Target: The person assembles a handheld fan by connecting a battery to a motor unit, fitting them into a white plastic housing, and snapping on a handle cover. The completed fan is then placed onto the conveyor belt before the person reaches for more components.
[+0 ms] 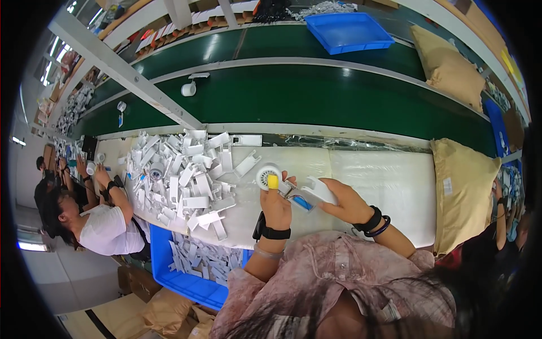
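My left hand (275, 210) is closed around a small white fan-like device (265, 173) with a round grilled head. Its handle stands open toward the right and shows a blue cylinder (302, 201) inside. A yellow wrap (273, 181) covers my left thumb tip. My right hand (349, 202) grips a white plastic handle cover (320, 190) by its right end. The cover's forked left end is just above the open handle; whether the two touch I cannot tell. Left of my hands, a heap of similar white covers (195, 182) lies on the pale worktable (384, 186).
A green conveyor (316, 93) runs behind the table, with a round white part (188, 89) on it. A blue bin (161, 265) of white parts stands below the table edge. Brown sack (460, 198) at right; blue tray (350, 34) at back. A co-worker (107, 231) sits at left.
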